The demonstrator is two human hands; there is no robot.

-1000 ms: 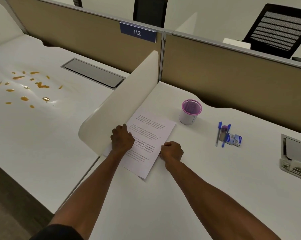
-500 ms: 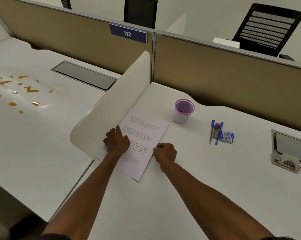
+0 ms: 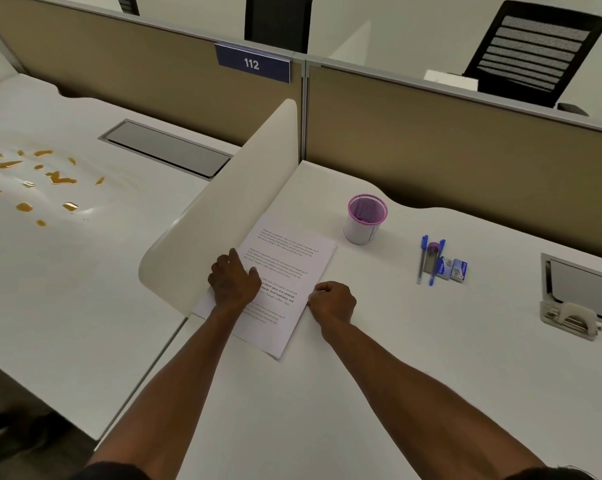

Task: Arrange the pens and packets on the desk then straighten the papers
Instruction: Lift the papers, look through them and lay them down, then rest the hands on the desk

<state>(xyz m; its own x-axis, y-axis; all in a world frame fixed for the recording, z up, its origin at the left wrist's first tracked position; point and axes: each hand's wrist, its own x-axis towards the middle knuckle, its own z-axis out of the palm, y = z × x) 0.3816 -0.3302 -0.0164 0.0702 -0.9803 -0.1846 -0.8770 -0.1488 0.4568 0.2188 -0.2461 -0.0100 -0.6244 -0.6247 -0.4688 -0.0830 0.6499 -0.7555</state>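
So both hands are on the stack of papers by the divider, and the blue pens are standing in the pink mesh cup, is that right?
Not quite. The head view shows the blue pens lying flat on the desk beside the packets, to the right of the pink mesh cup. The left hand and right hand are indeed on the stack of papers by the divider.

Both hands, left (image 3: 234, 283) flat, right (image 3: 333, 301) curled, on printed papers (image 3: 285, 271) beside a white divider (image 3: 223, 216).

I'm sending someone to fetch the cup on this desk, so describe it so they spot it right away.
Start at the tan partition behind the white desk. Just in front of it, beyond the far right corner of the papers, stands the cup. It is the only upright thing there: white, with a pink mesh rim, left of the pens lying flat.
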